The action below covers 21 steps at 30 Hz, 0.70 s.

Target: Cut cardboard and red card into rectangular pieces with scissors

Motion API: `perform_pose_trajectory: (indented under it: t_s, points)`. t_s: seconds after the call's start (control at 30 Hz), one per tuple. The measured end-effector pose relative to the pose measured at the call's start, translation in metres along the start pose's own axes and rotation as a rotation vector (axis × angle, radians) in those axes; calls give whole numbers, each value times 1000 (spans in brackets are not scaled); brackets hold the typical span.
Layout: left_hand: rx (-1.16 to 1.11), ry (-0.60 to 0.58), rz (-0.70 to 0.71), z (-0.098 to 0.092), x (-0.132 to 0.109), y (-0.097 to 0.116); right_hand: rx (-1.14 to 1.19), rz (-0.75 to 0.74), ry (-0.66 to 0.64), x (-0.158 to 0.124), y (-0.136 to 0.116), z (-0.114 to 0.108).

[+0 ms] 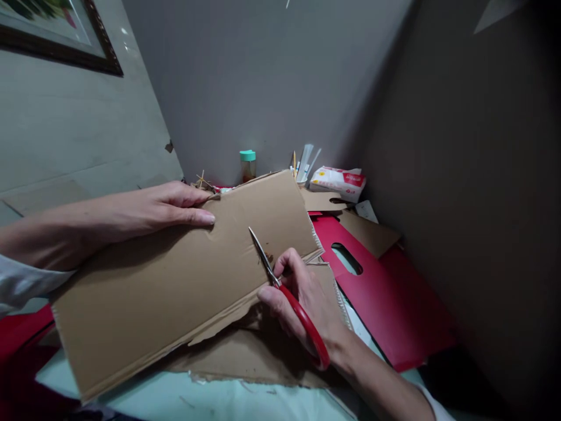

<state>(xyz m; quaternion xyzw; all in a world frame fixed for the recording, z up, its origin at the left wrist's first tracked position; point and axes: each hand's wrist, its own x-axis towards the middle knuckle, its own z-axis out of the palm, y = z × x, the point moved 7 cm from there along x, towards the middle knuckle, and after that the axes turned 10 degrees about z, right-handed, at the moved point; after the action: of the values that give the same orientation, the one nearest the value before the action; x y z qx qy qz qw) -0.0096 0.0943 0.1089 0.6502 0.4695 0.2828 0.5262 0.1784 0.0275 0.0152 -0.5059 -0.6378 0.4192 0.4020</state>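
Note:
A large brown sheet of corrugated cardboard (175,292) is held up at a tilt, with torn lower and right edges. My left hand (175,207) pinches its upper edge, thumb on the near face and the other fingers hidden behind. In my right hand (302,304) is a pair of red-handled scissors (304,324), the blades pointing up and to the left. The blades look closed and lie in front of the cardboard near a small brown scuffed spot; whether they touch it I cannot tell. Another torn cardboard piece (245,356) lies underneath.
Red card with an oval handle hole (377,292) lies to the right. Behind stand a jar with a teal lid (248,164), a cup of sticks (302,169) and a tissue pack (337,182). A pale green tabletop (210,400) shows in front; grey walls (263,76) rise behind.

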Motion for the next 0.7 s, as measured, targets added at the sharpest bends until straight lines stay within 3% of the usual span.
perform_pose_trajectory:
  t_s: [0.13, 0.3, 0.53, 0.7]
  points:
    - [-6, 86, -38, -1, -5, -2, 16, 12, 30, -1, 3, -1]
    - [-43, 107, -103, 6, -9, -5, -19, -11, 40, -3, 0, 2]
    - [122, 329, -167, -19, -16, -14, -131, -68, 162, -8, 1, 9]
    - [125, 293, -212, -11, -16, -12, -147, -48, 157, -4, 3, 13]
